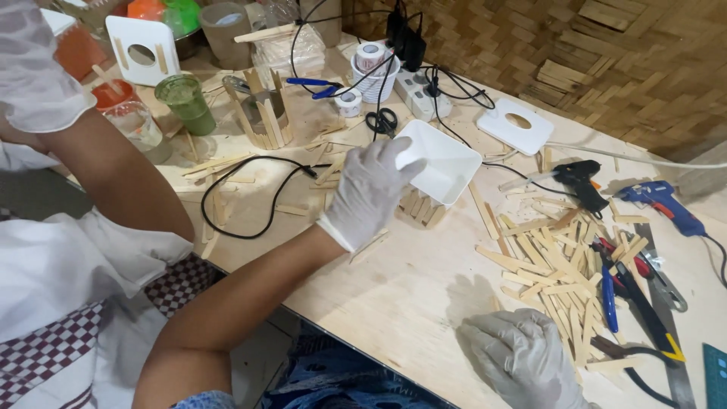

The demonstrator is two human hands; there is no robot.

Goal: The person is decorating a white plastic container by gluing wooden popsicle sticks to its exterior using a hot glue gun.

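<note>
Another person's bare arm rests at the worktop's far left edge, near a green cup. Left hand, gloved, fingers clamped on the rim of a white square tub; tub tilted, sitting on a small frame of wooden sticks, mid-worktop. Right hand, gloved, flat on the worktop, fingers together, holding nothing, touching the stick pile. Black glue gun and blue glue gun beyond.

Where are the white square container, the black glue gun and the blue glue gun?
white square container point(447, 163), head view, on its inner floor.
black glue gun point(579, 182), head view, on its body.
blue glue gun point(663, 201), head view, on its body.
</note>
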